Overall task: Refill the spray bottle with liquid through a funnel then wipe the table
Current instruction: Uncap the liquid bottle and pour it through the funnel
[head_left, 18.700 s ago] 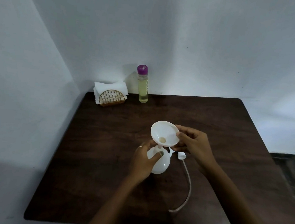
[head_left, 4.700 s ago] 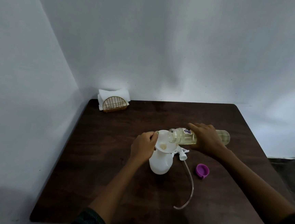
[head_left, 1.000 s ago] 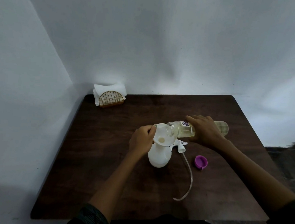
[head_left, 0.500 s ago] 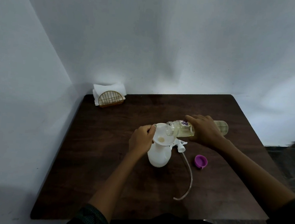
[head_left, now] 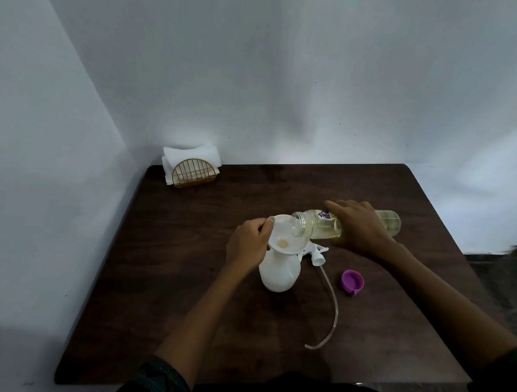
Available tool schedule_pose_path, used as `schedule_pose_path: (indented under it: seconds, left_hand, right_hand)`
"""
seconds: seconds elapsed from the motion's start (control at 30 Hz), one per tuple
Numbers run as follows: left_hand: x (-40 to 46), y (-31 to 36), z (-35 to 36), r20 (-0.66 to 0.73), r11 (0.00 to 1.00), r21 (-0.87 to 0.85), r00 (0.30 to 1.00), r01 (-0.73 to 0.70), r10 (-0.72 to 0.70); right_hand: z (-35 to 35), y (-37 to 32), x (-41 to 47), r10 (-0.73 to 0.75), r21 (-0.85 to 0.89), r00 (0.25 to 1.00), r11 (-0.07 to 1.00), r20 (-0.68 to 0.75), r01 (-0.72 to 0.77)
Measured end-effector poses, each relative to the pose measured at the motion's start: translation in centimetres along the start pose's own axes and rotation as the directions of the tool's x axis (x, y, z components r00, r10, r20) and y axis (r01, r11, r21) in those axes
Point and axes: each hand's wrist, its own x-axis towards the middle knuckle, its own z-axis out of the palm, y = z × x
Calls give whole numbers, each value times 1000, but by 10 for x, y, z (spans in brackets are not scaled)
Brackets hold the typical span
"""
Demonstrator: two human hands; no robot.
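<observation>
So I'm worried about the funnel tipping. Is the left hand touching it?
Touching. The head view shows the left hand with its fingers curled over the funnel rim, no gap.

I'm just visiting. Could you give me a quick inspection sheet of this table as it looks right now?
Surface: dark wooden table, no spill visible.
Job's things: white spray bottle upright, funnel in its neck; clear bottle tipped over the funnel; sprayer head with tube lying beside; purple cap off.
Clutter: napkin holder at the far corner.
Grips: left hand steadies the funnel; right hand holds the clear bottle.
Cables: nothing seen.
Surroundings: plain white walls.
</observation>
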Motion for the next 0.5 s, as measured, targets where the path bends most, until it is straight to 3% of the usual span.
schedule_pose_path:
  seconds: [0.5]
  left_hand:
    - [1, 1, 1, 3, 1000, -2, 1000, 2, -2]
  right_hand:
    - [1, 2, 0, 3, 14, 1000, 1000, 0, -3]
